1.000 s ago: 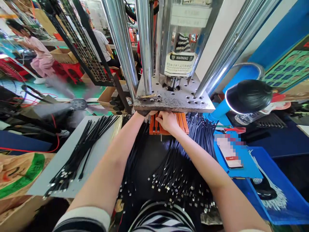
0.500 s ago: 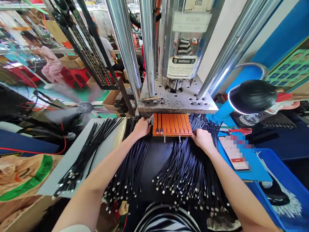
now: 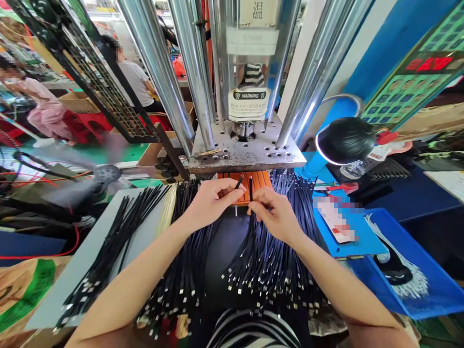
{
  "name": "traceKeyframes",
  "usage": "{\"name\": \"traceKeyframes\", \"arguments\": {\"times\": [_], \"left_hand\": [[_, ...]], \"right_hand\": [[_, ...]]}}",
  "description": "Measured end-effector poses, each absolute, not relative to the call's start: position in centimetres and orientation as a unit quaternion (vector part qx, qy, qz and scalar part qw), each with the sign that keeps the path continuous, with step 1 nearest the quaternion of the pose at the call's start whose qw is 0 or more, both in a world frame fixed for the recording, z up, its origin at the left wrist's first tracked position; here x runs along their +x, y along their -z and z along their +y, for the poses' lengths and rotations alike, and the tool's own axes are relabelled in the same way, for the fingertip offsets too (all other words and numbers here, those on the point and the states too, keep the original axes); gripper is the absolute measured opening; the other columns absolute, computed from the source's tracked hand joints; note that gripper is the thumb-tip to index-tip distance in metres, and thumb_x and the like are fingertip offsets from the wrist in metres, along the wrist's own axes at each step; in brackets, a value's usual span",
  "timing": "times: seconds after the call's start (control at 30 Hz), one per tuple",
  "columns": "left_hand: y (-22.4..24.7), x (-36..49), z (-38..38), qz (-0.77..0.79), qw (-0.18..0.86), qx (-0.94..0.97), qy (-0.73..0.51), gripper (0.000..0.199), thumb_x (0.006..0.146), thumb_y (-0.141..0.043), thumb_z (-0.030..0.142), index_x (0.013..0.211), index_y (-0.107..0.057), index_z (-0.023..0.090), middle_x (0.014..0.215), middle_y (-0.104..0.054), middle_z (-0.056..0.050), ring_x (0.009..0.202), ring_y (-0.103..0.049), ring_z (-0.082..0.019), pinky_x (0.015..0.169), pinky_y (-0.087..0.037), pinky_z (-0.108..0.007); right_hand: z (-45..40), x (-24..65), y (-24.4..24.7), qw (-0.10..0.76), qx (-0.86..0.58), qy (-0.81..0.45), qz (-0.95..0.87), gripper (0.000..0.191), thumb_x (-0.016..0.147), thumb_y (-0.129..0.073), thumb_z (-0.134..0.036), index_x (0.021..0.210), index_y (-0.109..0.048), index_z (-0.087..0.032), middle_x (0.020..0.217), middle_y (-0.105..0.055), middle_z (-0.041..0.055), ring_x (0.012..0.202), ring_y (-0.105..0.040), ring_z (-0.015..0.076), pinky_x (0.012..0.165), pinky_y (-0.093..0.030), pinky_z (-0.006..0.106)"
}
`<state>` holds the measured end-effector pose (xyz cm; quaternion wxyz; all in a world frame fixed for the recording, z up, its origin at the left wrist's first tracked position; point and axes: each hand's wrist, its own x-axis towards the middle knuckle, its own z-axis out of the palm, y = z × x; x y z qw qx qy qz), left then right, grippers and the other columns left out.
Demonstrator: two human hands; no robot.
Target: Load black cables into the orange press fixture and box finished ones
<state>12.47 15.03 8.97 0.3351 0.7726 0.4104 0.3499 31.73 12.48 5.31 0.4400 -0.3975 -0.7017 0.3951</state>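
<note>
In front of an orange slotted block (image 3: 261, 181), my left hand (image 3: 213, 200) pinches the end of a black cable (image 3: 239, 182) between thumb and fingers. Beside it, my right hand (image 3: 275, 212) grips another black cable (image 3: 251, 187), its end pointing up towards the block. My hands are close together but apart, and partly cover the block. To the right hangs a thick bundle of black cables with metal plug ends (image 3: 279, 261). A second bundle (image 3: 184, 266) lies under and beside my left forearm.
Over the block sits a steel press plate (image 3: 246, 157) between chrome columns, with a warning label (image 3: 248, 104). More cables lie on a grey board (image 3: 54, 295) at left. A black lamp (image 3: 346, 140) and a blue bin (image 3: 431, 290) stand right. Two people sit behind.
Both hands have left the sides of the orange block and come together before it, each now holding a cable. The whole view has shifted slightly.
</note>
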Motion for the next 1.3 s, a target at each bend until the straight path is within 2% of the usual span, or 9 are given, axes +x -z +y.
{"name": "traceKeyframes", "arguments": {"times": [0.2, 0.4, 0.53, 0.67, 0.87, 0.97, 1.03, 1.1, 1.3], "left_hand": [[-11.7, 15.3, 15.5, 0.367, 0.346, 0.776, -0.380, 0.028, 0.092, -0.051, 0.029, 0.071, -0.061, 0.013, 0.067, -0.055, 0.000, 0.047, -0.051, -0.005, 0.046, -0.041, -0.018], [-13.3, 15.1, 17.0, 0.320, 0.343, 0.793, -0.390, 0.017, 0.090, -0.057, 0.025, 0.084, -0.069, 0.014, 0.067, -0.060, 0.000, 0.046, -0.053, -0.005, 0.044, -0.042, -0.018], [-15.2, 14.6, 18.3, 0.284, 0.185, 0.807, -0.483, 0.015, 0.091, -0.059, 0.029, 0.086, -0.070, 0.019, 0.076, -0.064, -0.002, 0.064, -0.061, -0.010, 0.058, -0.049, -0.024], [-16.4, 14.2, 18.2, 0.233, 0.038, 0.837, -0.493, 0.016, 0.092, -0.056, 0.032, 0.091, -0.070, 0.025, 0.084, -0.066, -0.001, 0.085, -0.064, -0.016, 0.076, -0.053, -0.032], [-8.9, 12.8, 17.4, 0.352, 0.071, 0.817, -0.451, 0.025, 0.088, -0.060, 0.032, 0.108, -0.058, 0.018, 0.083, -0.063, -0.001, 0.066, -0.060, -0.012, 0.060, -0.051, -0.026], [-3.6, 11.6, 17.2, 0.371, 0.083, 0.897, -0.227, 0.019, 0.092, -0.053, 0.026, 0.106, -0.060, 0.016, 0.098, -0.069, -0.007, 0.089, -0.067, -0.018, 0.083, -0.054, -0.033], [-1.4, 10.9, 16.8, 0.337, 0.060, 0.933, -0.109, 0.029, 0.092, -0.052, 0.023, 0.119, -0.059, 0.016, 0.127, -0.062, -0.013, 0.122, -0.057, -0.024, 0.107, -0.042, -0.043], [-0.5, 10.5, 16.4, 0.323, 0.043, 0.944, -0.049, 0.040, 0.093, -0.050, 0.025, 0.133, -0.053, 0.016, 0.144, -0.050, -0.014, 0.139, -0.041, -0.026, 0.117, -0.029, -0.046], [-1.9, 10.9, 17.8, 0.372, 0.044, 0.927, -0.014, 0.053, 0.100, -0.034, 0.044, 0.147, -0.037, 0.021, 0.154, -0.036, -0.010, 0.143, -0.035, -0.023, 0.121, -0.004, -0.054]], "right_hand": [[14.1, 30.4, -6.9, 0.526, -0.329, -0.478, -0.622, 0.033, 0.090, -0.058, -0.052, 0.081, -0.049, -0.021, 0.062, -0.058, -0.0043, 0.045, -0.044, 0.0074, 0.041, -0.033, 0.020], [12.5, 30.7, -4.8, 0.417, -0.348, -0.421, -0.727, 0.026, 0.095, -0.052, -0.040, 0.082, -0.059, -0.019, 0.065, -0.057, -0.0021, 0.056, -0.050, 0.0104, 0.053, -0.038, 0.022], [13.3, 30.6, -2.5, 0.331, -0.398, -0.344, -0.783, 0.012, 0.089, -0.063, -0.025, 0.080, -0.067, -0.018, 0.072, -0.064, -0.0003, 0.065, -0.057, 0.0128, 0.062, -0.040, 0.023], [17.8, 30.2, -1.4, 0.336, -0.471, -0.249, -0.777, 0.019, 0.085, -0.068, -0.027, 0.070, -0.068, -0.016, 0.060, -0.059, -0.0017, 0.056, -0.050, 0.0116, 0.057, -0.034, 0.023], [23.3, 29.3, -1.3, 0.359, -0.505, -0.223, -0.753, 0.021, 0.085, -0.064, -0.027, 0.069, -0.070, -0.015, 0.058, -0.060, -0.0008, 0.059, -0.053, 0.0141, 0.059, -0.035, 0.023], [23.8, 29.3, -1.2, 0.327, -0.514, -0.233, -0.758, 0.017, 0.086, -0.062, -0.024, 0.076, -0.073, -0.017, 0.063, -0.066, 0.0007, 0.064, -0.058, 0.0161, 0.062, -0.039, 0.024], [23.7, 29.5, -1.1, 0.306, -0.508, -0.228, -0.772, 0.016, 0.086, -0.060, -0.021, 0.081, -0.075, -0.018, 0.068, -0.069, 0.0013, 0.068, -0.061, 0.0167, 0.065, -0.041, 0.024], [23.7, 29.7, -1.0, 0.286, -0.491, -0.215, -0.795, 0.017, 0.085, -0.059, -0.017, 0.084, -0.076, -0.020, 0.074, -0.071, 0.0017, 0.075, -0.064, 0.0173, 0.068, -0.042, 0.024], [24.4, 29.6, -0.6, 0.239, -0.550, -0.151, -0.786, 0.022, 0.088, -0.057, -0.018, 0.103, -0.073, -0.020, 0.101, -0.073, 0.0044, 0.095, -0.065, 0.0199, 0.084, -0.045, 0.027]]}}
